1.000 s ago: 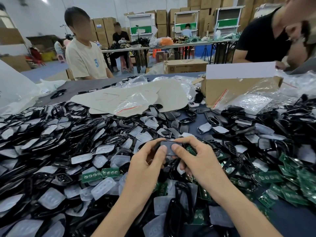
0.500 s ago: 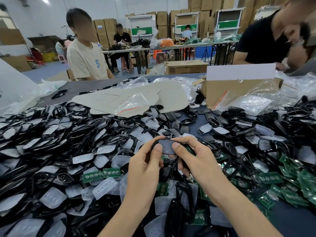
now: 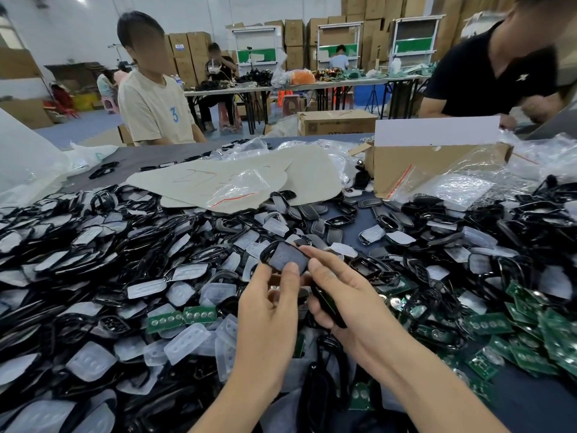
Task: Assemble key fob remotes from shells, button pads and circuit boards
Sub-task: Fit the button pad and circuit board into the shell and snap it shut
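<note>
Your left hand (image 3: 268, 310) is pinching a glossy oval black shell (image 3: 285, 256) by its near edge; your right hand (image 3: 346, 298) is gripping a second dark shell (image 3: 327, 303), index fingertip touching the first.

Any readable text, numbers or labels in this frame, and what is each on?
"3": blue numeral on the beige T-shirt of the person across the table.
Red handwriting on the grey card sheet: illegible.
Print on the cardboard box and stacked cartons: too blurred.
</note>
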`<action>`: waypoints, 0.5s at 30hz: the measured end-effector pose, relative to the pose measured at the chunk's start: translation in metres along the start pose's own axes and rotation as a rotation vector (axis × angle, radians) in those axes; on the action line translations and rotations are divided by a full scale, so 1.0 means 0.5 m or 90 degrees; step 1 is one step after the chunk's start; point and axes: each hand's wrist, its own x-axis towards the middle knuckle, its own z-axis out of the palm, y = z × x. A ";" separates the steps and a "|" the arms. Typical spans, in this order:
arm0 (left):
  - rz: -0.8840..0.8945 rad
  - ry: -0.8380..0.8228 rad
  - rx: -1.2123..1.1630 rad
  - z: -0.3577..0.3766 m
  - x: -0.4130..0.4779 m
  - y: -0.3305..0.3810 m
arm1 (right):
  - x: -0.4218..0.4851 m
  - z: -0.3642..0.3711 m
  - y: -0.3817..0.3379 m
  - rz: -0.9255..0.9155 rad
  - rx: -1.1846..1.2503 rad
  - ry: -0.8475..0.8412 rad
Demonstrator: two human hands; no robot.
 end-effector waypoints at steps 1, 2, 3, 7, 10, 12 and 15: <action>0.006 0.010 0.010 -0.004 0.002 -0.001 | 0.002 -0.006 -0.001 0.039 0.034 0.014; 0.008 0.017 0.018 -0.009 0.006 -0.002 | 0.003 -0.013 -0.004 0.077 0.079 0.034; 0.008 0.023 0.028 -0.015 0.009 -0.002 | 0.004 -0.020 -0.008 0.102 0.131 0.054; 0.003 0.020 0.049 -0.026 0.016 0.002 | 0.005 -0.027 -0.023 0.077 0.193 0.080; -0.001 0.007 0.069 -0.027 0.016 0.001 | 0.007 -0.024 -0.021 0.055 0.161 0.056; 0.004 0.002 0.079 -0.029 0.017 0.000 | 0.008 -0.025 -0.019 0.037 0.150 0.051; 0.033 -0.006 0.093 -0.034 0.021 0.003 | 0.008 -0.030 -0.017 0.013 0.144 0.066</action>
